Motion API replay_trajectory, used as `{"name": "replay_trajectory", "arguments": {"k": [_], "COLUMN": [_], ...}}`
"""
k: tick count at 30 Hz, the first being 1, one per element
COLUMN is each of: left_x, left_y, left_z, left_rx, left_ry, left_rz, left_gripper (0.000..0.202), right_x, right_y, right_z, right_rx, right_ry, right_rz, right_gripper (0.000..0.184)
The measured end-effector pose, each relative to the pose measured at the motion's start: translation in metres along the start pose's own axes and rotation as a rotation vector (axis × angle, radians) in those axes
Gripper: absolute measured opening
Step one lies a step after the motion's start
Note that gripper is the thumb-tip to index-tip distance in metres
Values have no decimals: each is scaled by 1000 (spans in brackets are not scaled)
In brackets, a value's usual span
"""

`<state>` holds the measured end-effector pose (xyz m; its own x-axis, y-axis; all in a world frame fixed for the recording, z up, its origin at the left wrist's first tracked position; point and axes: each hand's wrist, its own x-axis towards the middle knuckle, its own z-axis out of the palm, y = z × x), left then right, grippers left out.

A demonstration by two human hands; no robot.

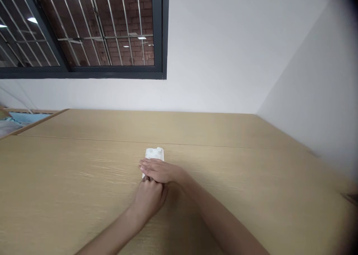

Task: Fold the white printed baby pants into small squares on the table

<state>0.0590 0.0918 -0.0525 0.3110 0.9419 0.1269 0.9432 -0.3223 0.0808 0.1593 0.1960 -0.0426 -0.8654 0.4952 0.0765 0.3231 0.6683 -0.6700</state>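
A small white folded item, cloth or paper, lies on the light wooden table. My right hand rests flat across its near part, fingers stretched out to the left. My left hand sits just below, its fingers curled at the item's near edge, tucked under the right hand. Whether the left fingers pinch the item is hidden.
The table runs to a white wall at the back and another on the right. A dark-framed barred window is at upper left. At far left, beyond the table's edge, lies some blue and pale stuff.
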Motion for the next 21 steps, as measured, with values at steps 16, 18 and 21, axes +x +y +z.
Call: {"name": "replay_trajectory", "arguments": {"k": [16,18,21], "left_x": [5,4,4], "left_y": [-1,-1,-6], "left_z": [2,-1,-5], "left_rx": [49,44,-2], "left_ry": [-57,-60,-57], "left_rz": [-73,-77,-84], "left_gripper": [54,53,48], "right_x": [-5,-6,-9], "right_y": [53,58,66], "right_z": [-1,-3,-4], "right_rx": [-222,-238,-232], "right_ry": [352,381,427], "right_rz": [-41,-23,56], "right_gripper": [42,45,49]}}
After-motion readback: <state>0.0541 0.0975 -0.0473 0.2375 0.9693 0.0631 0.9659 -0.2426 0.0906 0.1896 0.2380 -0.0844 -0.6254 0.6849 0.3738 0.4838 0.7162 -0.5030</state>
